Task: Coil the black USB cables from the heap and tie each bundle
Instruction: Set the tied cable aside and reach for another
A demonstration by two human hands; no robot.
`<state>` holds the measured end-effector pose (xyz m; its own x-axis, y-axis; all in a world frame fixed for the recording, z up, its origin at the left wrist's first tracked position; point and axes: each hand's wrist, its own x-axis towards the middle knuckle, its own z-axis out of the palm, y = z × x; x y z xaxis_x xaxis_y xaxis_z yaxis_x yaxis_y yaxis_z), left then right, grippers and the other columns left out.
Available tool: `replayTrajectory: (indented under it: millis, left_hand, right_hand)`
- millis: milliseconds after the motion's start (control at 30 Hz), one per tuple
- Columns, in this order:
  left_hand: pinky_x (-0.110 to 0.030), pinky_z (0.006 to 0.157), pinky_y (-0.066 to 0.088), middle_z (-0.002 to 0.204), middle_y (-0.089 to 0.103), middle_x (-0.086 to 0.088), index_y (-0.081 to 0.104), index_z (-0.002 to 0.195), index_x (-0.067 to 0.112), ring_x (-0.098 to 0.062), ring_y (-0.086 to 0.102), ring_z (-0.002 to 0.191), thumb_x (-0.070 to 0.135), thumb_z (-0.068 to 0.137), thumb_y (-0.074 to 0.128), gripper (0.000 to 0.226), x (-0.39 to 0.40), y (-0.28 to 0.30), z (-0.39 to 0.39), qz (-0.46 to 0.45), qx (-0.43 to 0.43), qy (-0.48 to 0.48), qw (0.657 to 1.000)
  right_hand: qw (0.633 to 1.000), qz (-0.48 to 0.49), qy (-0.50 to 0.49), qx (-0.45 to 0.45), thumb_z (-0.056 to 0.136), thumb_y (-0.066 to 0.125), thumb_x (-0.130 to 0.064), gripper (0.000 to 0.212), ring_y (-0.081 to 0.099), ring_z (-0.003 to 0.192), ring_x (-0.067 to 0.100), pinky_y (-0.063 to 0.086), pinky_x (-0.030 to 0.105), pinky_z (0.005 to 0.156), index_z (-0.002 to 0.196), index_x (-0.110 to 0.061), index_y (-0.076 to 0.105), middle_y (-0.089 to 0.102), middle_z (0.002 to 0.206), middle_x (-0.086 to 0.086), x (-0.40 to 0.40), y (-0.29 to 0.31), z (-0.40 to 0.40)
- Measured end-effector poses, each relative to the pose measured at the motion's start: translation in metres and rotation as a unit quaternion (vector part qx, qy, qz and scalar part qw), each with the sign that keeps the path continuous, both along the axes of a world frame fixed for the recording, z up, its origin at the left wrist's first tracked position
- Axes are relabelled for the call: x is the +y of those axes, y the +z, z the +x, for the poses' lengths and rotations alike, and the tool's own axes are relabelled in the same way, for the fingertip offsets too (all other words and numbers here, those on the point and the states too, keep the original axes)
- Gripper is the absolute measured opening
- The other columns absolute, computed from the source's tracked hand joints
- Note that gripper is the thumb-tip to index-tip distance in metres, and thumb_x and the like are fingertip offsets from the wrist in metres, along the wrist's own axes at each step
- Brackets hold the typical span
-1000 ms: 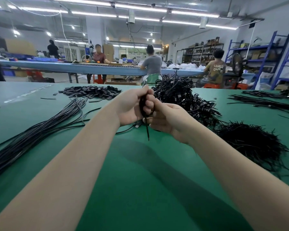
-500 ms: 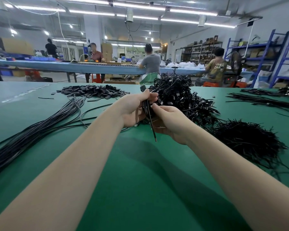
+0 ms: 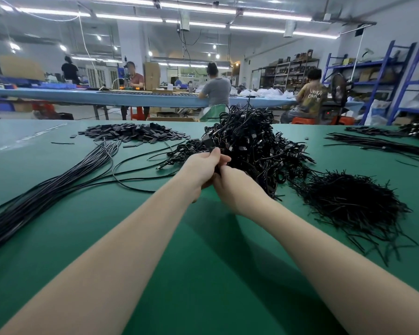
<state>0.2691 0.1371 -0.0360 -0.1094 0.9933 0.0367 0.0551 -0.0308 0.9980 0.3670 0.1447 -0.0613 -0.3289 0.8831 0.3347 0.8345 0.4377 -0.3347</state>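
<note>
Both hands are out over the green bench [image 3: 203, 274], pressed close together at the near edge of the pile of tied bundles [image 3: 249, 146]. The left hand [image 3: 203, 169] and right hand [image 3: 235, 187] are curled round a small coiled cable [image 3: 217, 168], mostly hidden between them. I'd say the tie is being finished; next it wants dropping onto the pile, then a fresh cable from the loose cables [image 3: 46, 192] at the left
</note>
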Motion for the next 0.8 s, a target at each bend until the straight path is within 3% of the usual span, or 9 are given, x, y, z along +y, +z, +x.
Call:
replayTrajectory:
  millis: [133,200,233,300,367,467,600,667,800]
  left_hand:
    - [-0.028,0.07,0.04,0.095,0.065,0.001,0.069,0.087,0.018,-0.018,0.06,0.084,0.033,0.103,0.039,0.037,0.0,-0.016,0.005,-0.009,0.033,-0.002,0.999]
    - [-0.027,0.073,0.047,0.099,0.067,-0.002,0.069,0.091,0.015,-0.022,0.067,0.09,0.036,0.102,0.039,0.039,-0.001,-0.015,0.001,0.0,0.19,0.011,0.982]
    - [-0.03,0.077,0.05,0.099,0.069,-0.005,0.07,0.092,0.016,-0.026,0.067,0.092,0.038,0.101,0.039,0.038,0.0,-0.014,-0.003,0.026,0.319,0.044,0.946]
    - [-0.035,0.077,0.047,0.107,0.066,-0.005,0.064,0.105,0.02,-0.028,0.062,0.098,0.038,0.099,0.043,0.028,0.0,-0.012,-0.009,0.126,0.58,0.172,0.786]
    - [-0.04,0.088,0.042,0.127,0.053,-0.002,0.048,0.127,0.022,-0.026,0.051,0.114,0.024,0.096,0.048,0.031,-0.003,-0.008,-0.008,0.218,0.713,0.155,0.648]
    - [-0.035,0.093,0.033,0.131,0.049,0.0,0.042,0.129,0.02,-0.023,0.048,0.121,0.012,0.093,0.043,0.037,-0.007,-0.011,-0.009,0.218,0.805,0.031,0.55]
    - [-0.026,0.063,0.04,0.082,0.062,0.005,0.061,0.095,0.02,-0.013,0.066,0.07,0.025,0.087,0.058,0.01,-0.027,-0.018,-0.019,0.338,0.824,0.063,0.45]
    - [-0.024,0.049,0.037,0.061,0.056,0.006,0.063,0.076,0.02,-0.011,0.057,0.046,0.025,0.081,0.064,0.007,-0.03,-0.025,-0.024,0.383,0.806,0.078,0.445]
    - [-0.023,0.043,0.035,0.051,0.052,0.006,0.058,0.064,0.019,-0.012,0.051,0.038,0.02,0.076,0.061,0.012,-0.041,-0.041,-0.019,0.386,0.79,0.087,0.469]
  right_hand:
    - [0.994,0.02,-0.063,-0.085,0.1,0.032,-0.021,0.019,0.059,0.092,0.036,0.035,0.037,0.067,0.109,-0.011,0.045,0.061,0.11,0.013,0.007,-0.018,0.01]
    - [0.994,-0.021,-0.069,-0.087,0.099,0.03,-0.02,0.013,0.054,0.083,0.033,0.036,0.038,0.068,0.093,-0.015,0.04,0.06,0.107,0.011,0.01,-0.022,0.018]
    - [0.993,-0.046,-0.072,-0.085,0.1,0.028,-0.023,0.018,0.05,0.079,0.031,0.037,0.038,0.069,0.085,-0.017,0.036,0.059,0.1,0.009,0.012,-0.022,0.021]
    - [0.99,-0.083,-0.051,-0.098,0.103,0.024,-0.03,0.029,0.046,0.072,0.025,0.037,0.036,0.067,0.077,-0.019,0.031,0.048,0.082,0.003,0.016,-0.019,0.023]
    - [0.993,-0.086,0.007,-0.085,0.104,0.026,-0.027,0.026,0.046,0.074,0.026,0.034,0.034,0.066,0.086,-0.014,0.04,0.046,0.078,0.005,0.015,-0.011,0.021]
    - [0.989,-0.079,0.09,-0.081,0.104,0.03,-0.018,0.026,0.049,0.084,0.029,0.024,0.027,0.064,0.109,-0.001,0.049,0.058,0.106,0.022,0.007,0.009,0.024]
    - [0.976,-0.108,0.136,-0.134,0.105,0.029,-0.025,0.025,0.048,0.086,0.024,0.033,0.031,0.073,0.102,-0.007,0.047,0.056,0.1,0.011,-0.002,0.028,0.042]
    - [0.972,-0.096,0.145,-0.156,0.104,0.03,-0.028,0.026,0.046,0.076,0.022,0.032,0.033,0.069,0.092,-0.009,0.043,0.051,0.084,0.005,-0.007,0.029,0.047]
    - [0.952,0.031,0.149,-0.266,0.104,0.03,-0.03,0.025,0.046,0.067,0.023,0.036,0.037,0.065,0.089,-0.013,0.04,0.049,0.077,0.002,-0.015,0.021,0.06]
